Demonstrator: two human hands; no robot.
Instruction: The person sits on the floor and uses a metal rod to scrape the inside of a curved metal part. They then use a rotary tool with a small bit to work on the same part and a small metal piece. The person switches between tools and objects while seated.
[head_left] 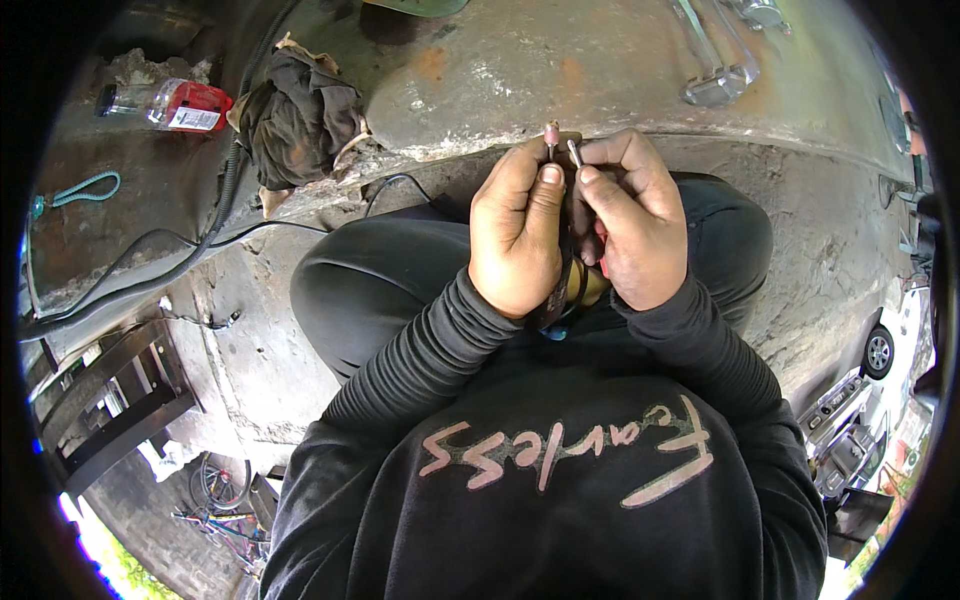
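Both of my hands are raised close together above my crossed legs. Between thumb and fingers, my left hand (515, 235) pinches a small pink-tipped grinding bit (552, 133), its tip pointing away from me. My right hand (645, 235) is closed, with a short slim metal bit (574, 152) between thumb and forefinger. The two bits stand side by side, slightly apart. Below and between the hands is a dark object with a red part (603, 252), mostly hidden, so I cannot tell its kind.
A crumpled dark rag (300, 118) lies ahead on the left, beside a clear bottle with red contents (190, 105). A black corrugated hose (222, 205) and cables run along the left. Metal parts (715, 88) lie far right. A black slatted frame (125, 400) stands at left.
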